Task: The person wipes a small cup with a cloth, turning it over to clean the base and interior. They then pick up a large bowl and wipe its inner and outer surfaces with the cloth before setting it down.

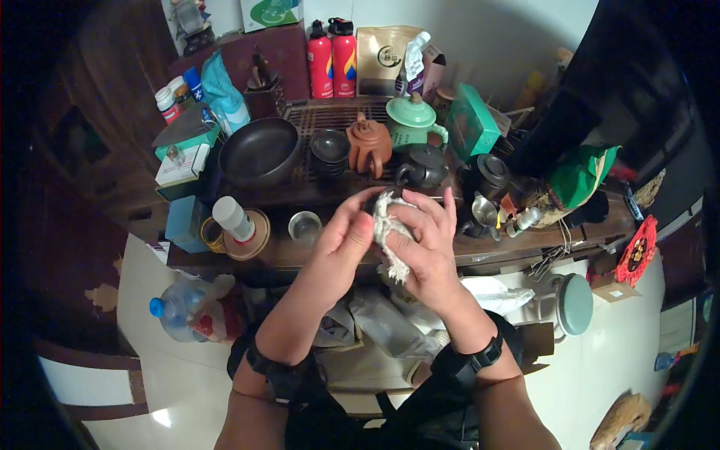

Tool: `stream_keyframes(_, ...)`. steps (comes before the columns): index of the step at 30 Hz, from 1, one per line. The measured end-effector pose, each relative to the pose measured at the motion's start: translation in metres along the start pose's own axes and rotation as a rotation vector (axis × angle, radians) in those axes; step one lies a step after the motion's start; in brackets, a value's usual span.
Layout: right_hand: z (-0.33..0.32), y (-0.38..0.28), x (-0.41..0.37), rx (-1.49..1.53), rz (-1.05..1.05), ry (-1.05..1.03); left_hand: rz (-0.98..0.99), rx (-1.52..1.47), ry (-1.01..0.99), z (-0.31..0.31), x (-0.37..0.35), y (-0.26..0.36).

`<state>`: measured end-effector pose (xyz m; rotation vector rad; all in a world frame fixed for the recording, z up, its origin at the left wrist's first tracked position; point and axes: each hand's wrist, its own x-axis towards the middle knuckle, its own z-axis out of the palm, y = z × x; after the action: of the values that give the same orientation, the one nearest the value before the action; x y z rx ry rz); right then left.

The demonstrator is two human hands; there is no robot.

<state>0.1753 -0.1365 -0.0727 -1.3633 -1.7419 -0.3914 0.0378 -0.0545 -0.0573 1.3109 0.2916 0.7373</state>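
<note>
My right hand (427, 244) is closed on a crumpled white cloth (390, 225) with a frayed end hanging down. My left hand (341, 236) curls around what looks like a small dark cup, mostly hidden by the cloth and fingers. The cloth is pressed against it between both hands. Just beyond the hands stand a black teapot (422, 166) and a reddish clay teapot (369, 142). A stack of small dark bowls (330, 146) is behind my left hand, and a small metal cup (304, 226) sits to its left.
A slatted tea tray (319, 112) carries a big dark bowl (260, 152) and a green lidded pot (411, 120). Left is a white canister (233, 219) on a round wooden board (255, 246); right, a metal strainer (484, 212). A large plastic bottle (184, 311) stands on the floor.
</note>
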Motion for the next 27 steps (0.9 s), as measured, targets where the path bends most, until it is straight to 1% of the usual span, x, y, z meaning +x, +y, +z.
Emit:
stream_keyframes(1, -0.003, 0.0, 0.001, -0.045, -0.025, -0.006, -0.066, -0.058, 0.008, -0.002, 0.001, -0.002)
stream_keyframes(2, -0.002, -0.002, 0.001, -0.093, -0.052, 0.037, -0.133, -0.115, 0.016, -0.005, 0.004, -0.004)
stream_keyframes(3, 0.0, -0.004, -0.001, -0.115, -0.042, 0.047, -0.2, -0.171, 0.023, -0.004, 0.007, -0.001)
stream_keyframes(5, 0.005, -0.006, -0.006, -0.159, -0.02, 0.073, -0.257, 0.001, 0.103, 0.005, 0.006, 0.012)
stream_keyframes(6, 0.006, -0.003, -0.005, -0.189, -0.012, 0.1, -0.112, 0.059, 0.026, -0.01, 0.01, -0.016)
stream_keyframes(7, 0.006, -0.004, -0.004, -0.196, 0.014, 0.115, 0.035, 0.114, -0.05, -0.012, 0.013, -0.019)
stream_keyframes(8, 0.004, -0.005, -0.002, -0.204, 0.037, 0.129, 0.187, 0.462, -0.041, -0.013, 0.011, -0.018)
stream_keyframes(9, 0.002, -0.007, -0.001, -0.211, 0.061, 0.142, 0.194, 0.399, -0.045, -0.008, 0.01, -0.011)
stream_keyframes(11, 0.002, -0.008, -0.002, -0.193, 0.042, 0.139, 0.2, 0.269, -0.053, -0.001, 0.009, -0.003)
stream_keyframes(12, 0.004, -0.007, -0.004, -0.177, 0.03, 0.125, 0.204, 0.289, -0.046, -0.003, 0.01, -0.005)
stream_keyframes(15, 0.007, -0.007, -0.005, -0.168, -0.006, 0.095, -0.091, 0.364, 0.044, -0.014, 0.01, -0.005)
stream_keyframes(17, 0.009, -0.01, -0.006, -0.163, -0.013, 0.096, -0.06, 0.279, 0.022, -0.015, 0.01, -0.011)
stream_keyframes(19, 0.009, -0.008, -0.007, -0.14, 0.052, 0.119, -0.029, 0.192, 0.002, -0.012, 0.009, -0.015)
stream_keyframes(20, 0.007, -0.006, -0.006, -0.128, 0.09, 0.137, 0.101, 0.198, -0.074, -0.006, 0.007, -0.016)
stream_keyframes(21, 0.005, -0.005, -0.004, -0.115, 0.128, 0.154, 0.202, 0.308, -0.087, 0.0, 0.008, -0.018)
stream_keyframes(23, 0.003, -0.005, -0.003, -0.071, 0.095, 0.133, 0.235, 0.356, -0.092, -0.001, 0.011, -0.018)
stream_keyframes(25, 0.004, -0.004, 0.0, -0.021, 0.05, 0.124, 0.158, 0.254, -0.067, -0.002, 0.011, -0.017)
stream_keyframes(27, 0.002, -0.001, 0.0, -0.046, -0.012, 0.061, 0.063, 0.161, -0.053, -0.007, 0.01, -0.013)
